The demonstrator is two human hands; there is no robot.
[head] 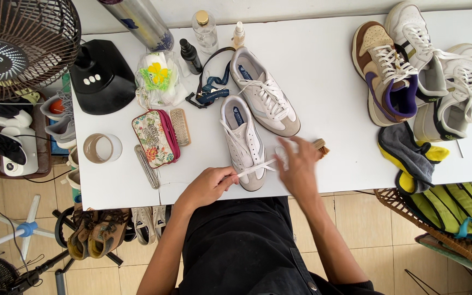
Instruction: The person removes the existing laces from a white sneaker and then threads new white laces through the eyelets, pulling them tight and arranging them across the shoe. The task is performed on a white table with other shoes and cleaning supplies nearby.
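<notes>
Two white sneakers lie side by side on the white table (329,82): the near sneaker (241,142) and the far sneaker (266,93), both with white laces. My left hand (211,183) pinches the end of a white lace (258,166) pulled out from the near sneaker's toe end. My right hand (300,164), blurred, hovers with spread fingers over a wooden-handled brush (319,146) lying on the table just right of the near sneaker; whether it touches the brush is unclear.
A floral pouch (154,137), small brush (180,127), tape roll (100,147), bottles (203,30) and a fan base (102,76) sit at the left. A heap of sneakers (411,65) and a grey-yellow cloth (411,153) lie at the right. Shoes (99,232) stand on the floor.
</notes>
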